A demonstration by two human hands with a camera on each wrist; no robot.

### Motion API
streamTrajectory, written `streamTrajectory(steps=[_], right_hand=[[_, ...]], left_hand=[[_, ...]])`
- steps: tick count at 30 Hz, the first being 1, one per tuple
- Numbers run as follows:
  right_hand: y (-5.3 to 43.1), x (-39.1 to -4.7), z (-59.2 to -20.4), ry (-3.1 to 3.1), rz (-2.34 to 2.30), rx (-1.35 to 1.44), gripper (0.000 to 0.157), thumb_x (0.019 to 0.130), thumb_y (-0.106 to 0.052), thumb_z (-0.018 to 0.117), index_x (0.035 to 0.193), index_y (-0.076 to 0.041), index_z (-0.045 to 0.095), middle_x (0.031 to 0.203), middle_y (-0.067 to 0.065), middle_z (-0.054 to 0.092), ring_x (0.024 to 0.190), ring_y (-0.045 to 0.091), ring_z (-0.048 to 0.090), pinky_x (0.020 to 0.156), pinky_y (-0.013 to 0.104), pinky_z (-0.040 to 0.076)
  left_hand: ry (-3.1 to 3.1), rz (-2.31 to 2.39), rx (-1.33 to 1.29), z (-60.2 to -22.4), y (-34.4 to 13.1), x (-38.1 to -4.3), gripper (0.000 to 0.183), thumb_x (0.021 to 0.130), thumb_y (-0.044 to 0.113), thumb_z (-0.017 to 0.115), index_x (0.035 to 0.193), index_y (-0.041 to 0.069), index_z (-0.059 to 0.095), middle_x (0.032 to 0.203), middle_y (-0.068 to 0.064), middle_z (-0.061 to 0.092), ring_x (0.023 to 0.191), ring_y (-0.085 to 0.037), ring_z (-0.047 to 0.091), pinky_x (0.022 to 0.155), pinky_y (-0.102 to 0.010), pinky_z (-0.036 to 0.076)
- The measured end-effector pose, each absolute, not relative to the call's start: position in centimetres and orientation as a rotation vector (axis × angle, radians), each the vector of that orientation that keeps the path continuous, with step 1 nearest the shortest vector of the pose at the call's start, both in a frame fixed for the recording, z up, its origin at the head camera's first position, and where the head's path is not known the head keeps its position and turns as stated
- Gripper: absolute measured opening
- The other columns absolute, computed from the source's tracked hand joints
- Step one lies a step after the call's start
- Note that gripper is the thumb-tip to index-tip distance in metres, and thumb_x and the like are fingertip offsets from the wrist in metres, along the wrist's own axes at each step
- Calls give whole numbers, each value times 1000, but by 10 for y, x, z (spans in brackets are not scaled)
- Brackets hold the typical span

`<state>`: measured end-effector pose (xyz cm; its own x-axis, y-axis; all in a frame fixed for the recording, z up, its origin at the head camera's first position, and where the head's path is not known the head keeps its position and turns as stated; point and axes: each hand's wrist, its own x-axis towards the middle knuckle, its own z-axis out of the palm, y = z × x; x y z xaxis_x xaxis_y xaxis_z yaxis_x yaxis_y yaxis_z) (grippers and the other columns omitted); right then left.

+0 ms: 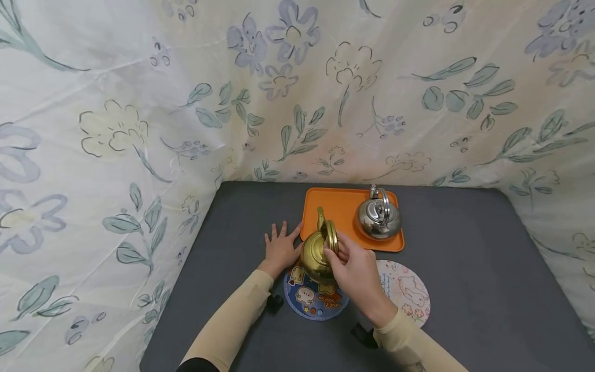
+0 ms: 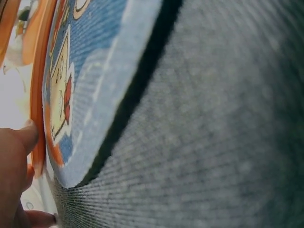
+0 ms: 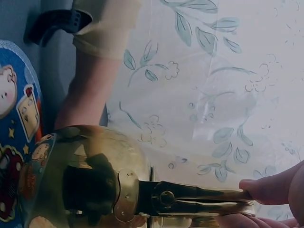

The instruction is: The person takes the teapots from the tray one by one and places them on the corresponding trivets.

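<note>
My right hand [image 1: 360, 271] grips the upright handle of a gold teapot [image 1: 316, 257], thumb on one side and fingers on the other. The pot stands over the blue round mat [image 1: 307, 305], its spout toward the back. In the right wrist view the thumb and fingers pinch the handle [image 3: 204, 199] above the shiny gold body. Spread flat, my left hand [image 1: 281, 250] rests at the left edge of the orange tray [image 1: 337, 199]. In the left wrist view its thumb [image 2: 26, 135] touches the tray's side. A silver teapot [image 1: 378, 218] sits on the tray's right part.
A pink-and-white round mat [image 1: 406, 292] lies right of the blue one, partly behind the right forearm. The grey tabletop [image 1: 469, 258] carries everything. Floral cloth [image 1: 297, 103] hangs at the back and sides.
</note>
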<state>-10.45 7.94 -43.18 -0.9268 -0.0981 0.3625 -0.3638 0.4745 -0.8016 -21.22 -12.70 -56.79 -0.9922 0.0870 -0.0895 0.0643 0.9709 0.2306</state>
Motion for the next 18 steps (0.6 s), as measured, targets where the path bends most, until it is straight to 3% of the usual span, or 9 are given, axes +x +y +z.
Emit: streamTrajectory(steps=[18], right_hand=[[68,-80,-476,-2409,1443,439,50,88,-4,78,133,8,61,113,21,73,95,23,75,71,28,60]], left_hand=[[3044,390,99,-577,-127,-210,71,96,70,47,159,43,29,165,-18,26,151,-51,16,116,-71,20]])
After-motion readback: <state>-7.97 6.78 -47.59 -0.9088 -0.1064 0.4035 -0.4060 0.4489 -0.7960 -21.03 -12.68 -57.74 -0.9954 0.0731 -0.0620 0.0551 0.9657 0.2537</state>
